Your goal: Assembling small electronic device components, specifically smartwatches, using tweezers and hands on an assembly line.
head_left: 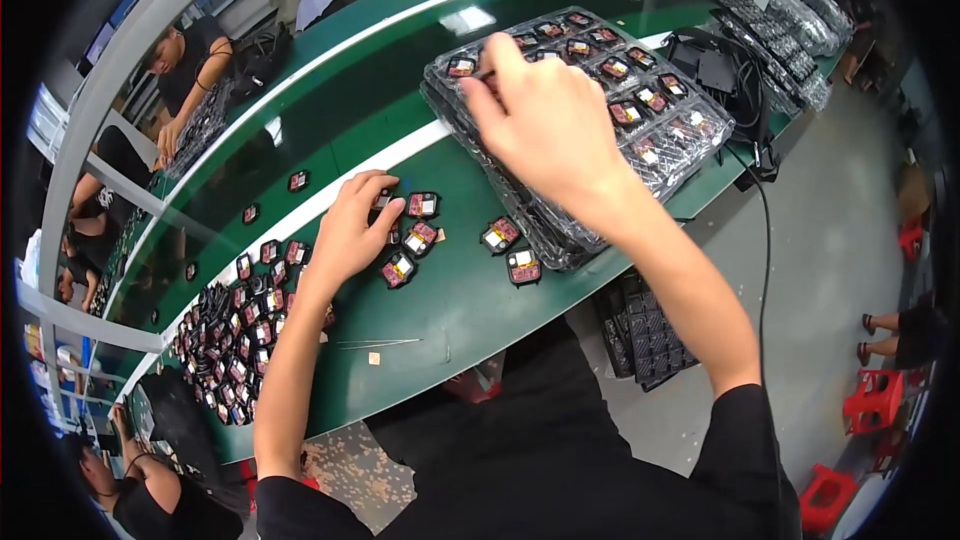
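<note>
The person's left hand (352, 232), fingers curled, reaches among loose black modules (398, 268) on the green table (465, 295); whether it grips one cannot be told. Farther out, the right hand (545, 120) bends over a clear tray (680, 173) holding more modules, its grip unclear. Beyond runs a glossy green strip (365, 90).

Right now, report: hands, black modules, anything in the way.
Right hand over clear tray's left part, grip hidden. Left hand at loose black modules, partly covering one. Black cable hangs right of tray, apart from both hands.
</note>
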Demonstrator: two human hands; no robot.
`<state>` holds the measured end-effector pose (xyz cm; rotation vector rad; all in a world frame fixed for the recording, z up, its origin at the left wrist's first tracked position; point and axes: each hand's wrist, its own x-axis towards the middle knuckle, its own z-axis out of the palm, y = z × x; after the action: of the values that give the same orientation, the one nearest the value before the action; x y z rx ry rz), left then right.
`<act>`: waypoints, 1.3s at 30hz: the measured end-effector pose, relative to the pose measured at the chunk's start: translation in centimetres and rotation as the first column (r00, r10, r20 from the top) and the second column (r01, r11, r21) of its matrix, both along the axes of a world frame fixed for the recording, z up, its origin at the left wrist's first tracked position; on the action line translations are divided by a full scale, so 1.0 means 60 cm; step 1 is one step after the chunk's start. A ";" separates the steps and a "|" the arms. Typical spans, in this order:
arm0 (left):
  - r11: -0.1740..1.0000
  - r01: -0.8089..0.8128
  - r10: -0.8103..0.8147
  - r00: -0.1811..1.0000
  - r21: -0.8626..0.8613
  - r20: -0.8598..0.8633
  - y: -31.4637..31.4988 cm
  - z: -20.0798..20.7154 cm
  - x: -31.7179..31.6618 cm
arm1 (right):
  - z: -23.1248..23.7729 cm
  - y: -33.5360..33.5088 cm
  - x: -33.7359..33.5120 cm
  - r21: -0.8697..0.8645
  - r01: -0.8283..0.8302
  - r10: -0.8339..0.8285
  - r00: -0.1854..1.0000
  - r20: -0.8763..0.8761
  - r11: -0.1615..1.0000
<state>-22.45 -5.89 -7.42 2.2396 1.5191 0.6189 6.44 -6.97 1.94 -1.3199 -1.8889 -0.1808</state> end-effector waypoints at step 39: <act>0.839 0.507 -0.543 0.758 0.197 0.361 0.003 0.129 0.411 | -0.061 0.023 0.420 -0.391 0.197 -0.345 0.869 -0.354 0.899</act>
<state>2.19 -5.71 0.33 2.2652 0.6208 0.9020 31.67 -5.58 -1.72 -1.7097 -1.3990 0.2868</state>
